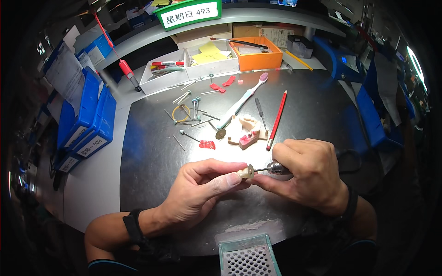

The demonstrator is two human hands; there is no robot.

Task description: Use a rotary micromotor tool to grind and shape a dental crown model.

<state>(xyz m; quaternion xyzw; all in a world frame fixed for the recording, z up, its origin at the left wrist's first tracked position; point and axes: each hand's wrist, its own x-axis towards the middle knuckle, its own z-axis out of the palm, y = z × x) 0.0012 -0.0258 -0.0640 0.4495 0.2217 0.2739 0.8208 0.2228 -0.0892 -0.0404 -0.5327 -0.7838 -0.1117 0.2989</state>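
Note:
My left hand pinches a small cream dental crown piece between thumb and fingers. In my right hand is a rotary handpiece, its metal nose pointing left. A thin shank runs from it to a small disc, which sits right against the crown piece; whether they touch I cannot tell. Beyond the hands lies a dental model with a pink gum section. A red pencil, a dark slim tool and a toothbrush lie around it.
Several rotary burs and a yellow rubber band lie left of the toothbrush. Red scraps are nearby. White boxes and an orange box line the back. Blue bins stand left; a perforated green-framed tray is at the front edge.

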